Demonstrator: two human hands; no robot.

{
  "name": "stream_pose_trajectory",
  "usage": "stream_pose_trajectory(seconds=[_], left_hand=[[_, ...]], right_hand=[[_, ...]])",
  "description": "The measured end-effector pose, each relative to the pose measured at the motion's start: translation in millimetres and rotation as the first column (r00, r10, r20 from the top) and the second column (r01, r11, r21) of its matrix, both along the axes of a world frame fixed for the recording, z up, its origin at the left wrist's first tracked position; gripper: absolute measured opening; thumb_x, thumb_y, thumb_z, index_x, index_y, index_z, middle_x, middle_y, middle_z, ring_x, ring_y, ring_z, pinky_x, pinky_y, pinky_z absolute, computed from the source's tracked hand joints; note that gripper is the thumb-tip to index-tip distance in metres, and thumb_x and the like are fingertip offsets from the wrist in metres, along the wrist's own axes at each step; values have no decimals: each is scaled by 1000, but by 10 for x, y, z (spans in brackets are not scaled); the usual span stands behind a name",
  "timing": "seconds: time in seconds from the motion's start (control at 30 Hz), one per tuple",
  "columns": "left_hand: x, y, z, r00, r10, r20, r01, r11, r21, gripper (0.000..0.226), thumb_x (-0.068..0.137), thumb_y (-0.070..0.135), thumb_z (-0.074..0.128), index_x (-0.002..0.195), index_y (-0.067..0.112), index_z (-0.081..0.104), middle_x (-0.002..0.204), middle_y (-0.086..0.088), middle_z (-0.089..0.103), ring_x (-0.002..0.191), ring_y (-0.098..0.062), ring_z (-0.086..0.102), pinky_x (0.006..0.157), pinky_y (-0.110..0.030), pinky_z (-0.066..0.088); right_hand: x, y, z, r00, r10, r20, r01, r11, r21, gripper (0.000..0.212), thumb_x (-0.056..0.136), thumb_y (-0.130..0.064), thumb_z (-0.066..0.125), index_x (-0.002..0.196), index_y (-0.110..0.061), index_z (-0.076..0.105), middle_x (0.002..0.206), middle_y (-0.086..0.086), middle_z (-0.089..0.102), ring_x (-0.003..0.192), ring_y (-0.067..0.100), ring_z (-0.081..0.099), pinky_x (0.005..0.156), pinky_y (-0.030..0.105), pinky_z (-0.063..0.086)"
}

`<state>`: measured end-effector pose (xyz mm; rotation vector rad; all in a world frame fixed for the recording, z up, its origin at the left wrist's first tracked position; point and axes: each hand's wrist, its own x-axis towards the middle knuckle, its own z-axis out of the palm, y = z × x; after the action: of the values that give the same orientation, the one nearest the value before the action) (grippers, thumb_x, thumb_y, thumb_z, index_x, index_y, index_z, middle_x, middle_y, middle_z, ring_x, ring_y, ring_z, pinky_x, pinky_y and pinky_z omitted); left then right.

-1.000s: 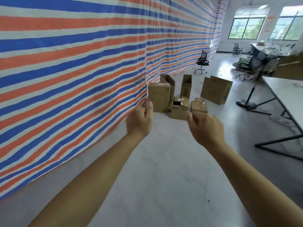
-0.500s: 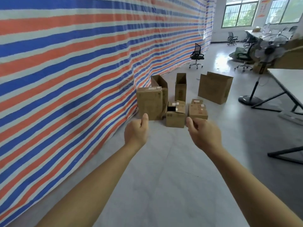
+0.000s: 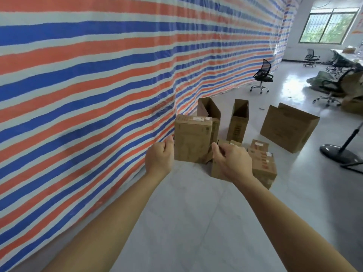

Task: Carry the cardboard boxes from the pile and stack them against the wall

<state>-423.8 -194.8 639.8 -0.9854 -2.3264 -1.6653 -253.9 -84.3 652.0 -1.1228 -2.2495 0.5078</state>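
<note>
Several brown cardboard boxes stand on the grey floor by the striped tarp wall point(image 3: 88, 85). A closed upright box point(image 3: 192, 140) is nearest the wall, with an open box point(image 3: 210, 108) behind it. Further right are a narrow open box point(image 3: 237, 122), a low labelled box point(image 3: 262, 163) and a large box point(image 3: 288, 127). A small box point(image 3: 216, 171) is mostly hidden behind my right hand point(image 3: 232, 162). My left hand point(image 3: 160, 158) is raised just left of the upright box. Both hands have loosely curled fingers and hold nothing. I cannot tell whether either hand touches a box.
A black fan base and pole point(image 3: 337, 154) stand on the floor at the right. An office chair point(image 3: 262, 75) is further back by the tarp, with more chairs and clutter near the windows. Bare floor lies beneath my arms.
The boxes have grown larger and closer in view. Both hands stay raised and empty; they now overlap the front boxes instead of sitting below them.
</note>
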Motion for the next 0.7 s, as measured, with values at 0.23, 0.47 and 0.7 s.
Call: stream_pose_trajectory(seconds=[0.23,0.47,0.7], left_hand=[[-909,1947,208,994,6,-110,-24,986,-164,42,98,52,46,130,26,56,116,9,63,85,-10,58,73,-13,39],[-1632,3972,-144,987,-50,-150,15,974,-226,45,98,59,39,131,31,53,108,23,51,81,-5,55,61,-5,28],[-2459,5999,-344,991,-77,-110,44,962,-270,62,87,74,23,125,36,53,101,22,56,81,-7,62,63,-6,33]], right_hand=[[-696,1760,89,996,-85,17,86,996,-38,46,103,-50,46,70,-23,64,61,-6,64,54,8,63,51,22,44],[-1381,3723,-335,994,-111,-18,109,989,-102,47,103,-50,47,67,-23,61,57,-5,60,50,8,58,50,20,38],[-2339,5835,-510,997,-76,-15,73,990,-125,44,104,-47,47,69,-25,61,58,-6,59,52,7,59,51,22,43]])
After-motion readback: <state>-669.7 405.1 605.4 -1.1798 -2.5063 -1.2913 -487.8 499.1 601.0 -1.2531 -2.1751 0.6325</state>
